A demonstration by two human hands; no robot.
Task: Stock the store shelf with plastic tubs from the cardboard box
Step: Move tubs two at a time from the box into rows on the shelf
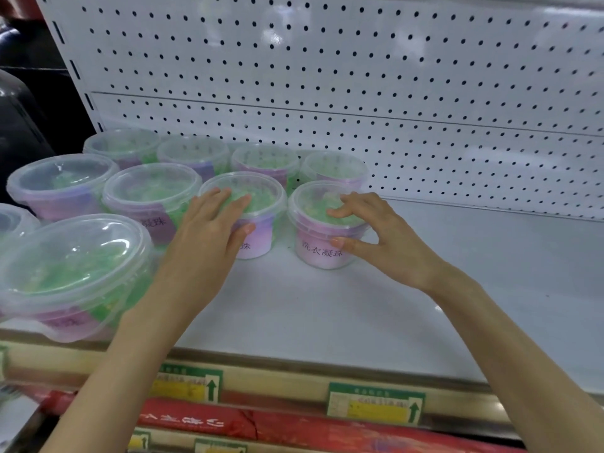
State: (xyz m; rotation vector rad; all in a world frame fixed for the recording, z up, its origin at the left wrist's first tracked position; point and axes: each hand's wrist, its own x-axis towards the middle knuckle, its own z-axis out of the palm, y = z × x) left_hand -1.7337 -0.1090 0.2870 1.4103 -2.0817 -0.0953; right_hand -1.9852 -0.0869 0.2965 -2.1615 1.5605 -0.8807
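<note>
On the front edge of the shelf there are green price labels. A large clear tub stands at the near left. The left hand holds the middle tub, with fingers together on the lid and the thumb on the wall. The right hand pinches the end tub just beside it, between curled fingers and thumb. Behind them stands the back row of tubs, and then the white pegboard.
</note>
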